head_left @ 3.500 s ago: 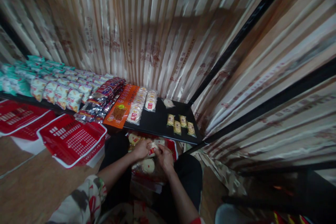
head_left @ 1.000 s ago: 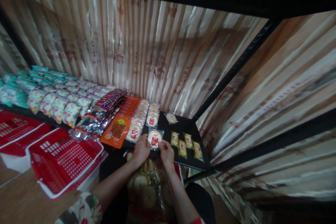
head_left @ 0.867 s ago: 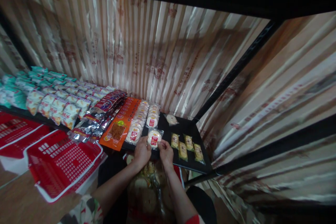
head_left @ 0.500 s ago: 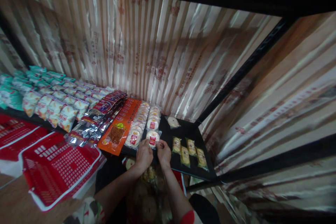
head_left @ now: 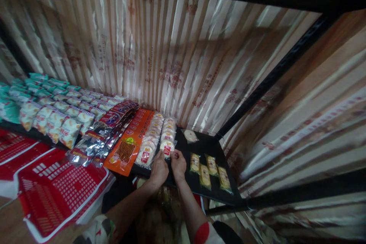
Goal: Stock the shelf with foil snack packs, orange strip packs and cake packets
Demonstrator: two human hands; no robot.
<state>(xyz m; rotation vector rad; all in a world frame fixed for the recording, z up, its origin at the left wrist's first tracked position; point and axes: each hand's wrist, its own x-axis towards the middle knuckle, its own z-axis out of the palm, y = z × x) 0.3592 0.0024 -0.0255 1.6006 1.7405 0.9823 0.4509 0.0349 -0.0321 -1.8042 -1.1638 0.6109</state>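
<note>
Between both hands, at the front of the second row, is a round white cracker pack (head_left: 167,148) in clear wrap with a red label. My left hand (head_left: 159,168) pinches its near left edge, and my right hand (head_left: 178,163) pinches the near right edge. Behind it, more cracker packs (head_left: 168,127) run back toward the curtain. A second row of the same packs (head_left: 145,154) lies to the left, beside an orange packet of stick-shaped snacks (head_left: 126,152). All of these rest on the black shelf (head_left: 185,181).
Several yellow wrapped snacks (head_left: 204,175) lie on the right of the shelf, with a single round white pack (head_left: 190,135) behind them. Silver and dark packets (head_left: 105,129), white snack bags (head_left: 67,131) and green bags (head_left: 11,108) fill the left. Below stand red baskets (head_left: 63,190). A dark post (head_left: 265,80) rises at right.
The cracker pack between my hands has moved back, closer to the packs behind it in its row. Both hands stay on its near edge. The view has shifted slightly.
</note>
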